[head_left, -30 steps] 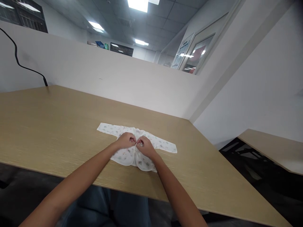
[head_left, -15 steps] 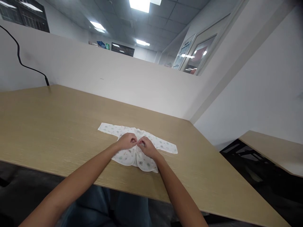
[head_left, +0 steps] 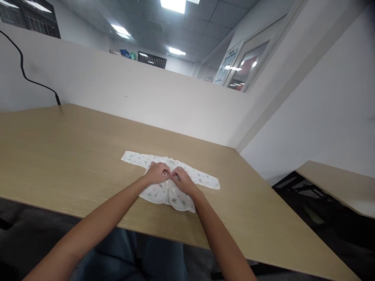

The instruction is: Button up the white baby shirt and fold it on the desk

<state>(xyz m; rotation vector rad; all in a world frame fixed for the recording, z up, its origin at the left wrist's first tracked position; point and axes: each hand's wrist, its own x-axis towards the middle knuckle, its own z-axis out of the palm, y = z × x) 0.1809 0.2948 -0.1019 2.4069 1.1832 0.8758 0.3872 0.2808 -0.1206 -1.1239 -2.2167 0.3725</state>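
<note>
A small white baby shirt point(head_left: 156, 192) with a scattered pale print lies spread on the table, its two long sleeves stretched out to the sides. Its front edges meet along the middle and part near the rounded hem. My left hand point(head_left: 157, 173) pinches the left front edge at mid-chest, thumb and forefinger together. Close against it, my right hand point(head_left: 182, 180) pinches the right front edge at the same spot. The fingertips of both hands nearly touch. Whatever fastener may be between them is hidden by the fingers.
The wooden table point(head_left: 73, 156) reaches back to a low white partition point(head_left: 164, 97). A black cable point(head_left: 38, 82) hangs down to the table's back left corner. Beyond a white wall on the right stands another wooden tabletop point(head_left: 340, 187).
Both hands stay at the shirt's middle with almost the same pinch. The left hand's fingers have shifted slightly; the shirt lies as before.
</note>
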